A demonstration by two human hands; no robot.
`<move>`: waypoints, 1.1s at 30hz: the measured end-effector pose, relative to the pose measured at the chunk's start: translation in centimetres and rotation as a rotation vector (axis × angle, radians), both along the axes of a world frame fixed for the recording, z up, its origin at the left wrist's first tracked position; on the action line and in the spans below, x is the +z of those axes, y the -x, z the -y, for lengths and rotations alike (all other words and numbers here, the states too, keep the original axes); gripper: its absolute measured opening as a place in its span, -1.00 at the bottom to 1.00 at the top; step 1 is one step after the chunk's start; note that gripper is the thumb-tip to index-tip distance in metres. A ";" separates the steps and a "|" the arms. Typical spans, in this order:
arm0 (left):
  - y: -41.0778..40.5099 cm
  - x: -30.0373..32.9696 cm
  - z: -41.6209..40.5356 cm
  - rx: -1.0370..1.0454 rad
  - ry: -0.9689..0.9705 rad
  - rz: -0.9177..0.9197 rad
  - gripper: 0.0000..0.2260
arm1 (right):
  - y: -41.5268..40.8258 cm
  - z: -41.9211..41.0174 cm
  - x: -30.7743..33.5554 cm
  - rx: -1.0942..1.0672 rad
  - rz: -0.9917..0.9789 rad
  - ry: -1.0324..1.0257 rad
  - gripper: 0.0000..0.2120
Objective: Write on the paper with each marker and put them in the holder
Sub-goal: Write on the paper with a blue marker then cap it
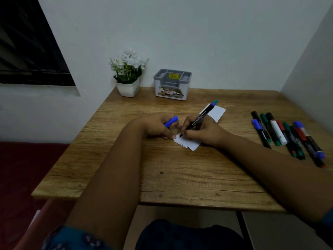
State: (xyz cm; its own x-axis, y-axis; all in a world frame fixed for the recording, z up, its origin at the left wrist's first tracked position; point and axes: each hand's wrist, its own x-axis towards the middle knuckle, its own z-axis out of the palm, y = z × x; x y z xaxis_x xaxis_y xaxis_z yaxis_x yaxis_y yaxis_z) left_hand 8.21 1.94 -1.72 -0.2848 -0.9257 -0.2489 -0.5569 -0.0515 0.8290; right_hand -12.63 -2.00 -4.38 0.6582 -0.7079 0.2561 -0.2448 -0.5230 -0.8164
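My right hand (203, 131) grips a black marker with a blue end (201, 117), its tip touching a white paper (191, 145) in the middle of the wooden table (162, 177). My left hand (160, 127) holds the marker's blue cap (171, 121) and rests its fingers at the paper's left edge. A grey holder (172, 84) stands at the back of the table, with no markers seen in it. Several capped markers (288, 136) in black, green, red and blue lie in a row at the right.
A white pot of white flowers (128, 73) stands left of the holder at the back. A white wall closes the right side and the back. A dark window is at the upper left.
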 end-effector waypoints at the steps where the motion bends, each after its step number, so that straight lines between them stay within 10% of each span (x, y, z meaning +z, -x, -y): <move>1: 0.0 0.0 0.0 -0.007 0.002 0.007 -0.72 | 0.0 -0.1 0.0 0.015 0.000 -0.001 -0.91; 33: -0.1 0.1 -0.2 0.026 0.007 0.043 -0.74 | -0.2 -0.2 0.3 -0.034 -0.101 0.077 -0.96</move>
State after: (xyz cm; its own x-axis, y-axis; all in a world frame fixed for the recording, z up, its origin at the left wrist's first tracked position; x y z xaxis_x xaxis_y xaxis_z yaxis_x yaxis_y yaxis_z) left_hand 8.32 2.17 -1.59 -0.2497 -0.9345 -0.2536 -0.5906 -0.0605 0.8047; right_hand -12.46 -1.82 -4.09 0.6595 -0.7110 0.2440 -0.3426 -0.5732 -0.7444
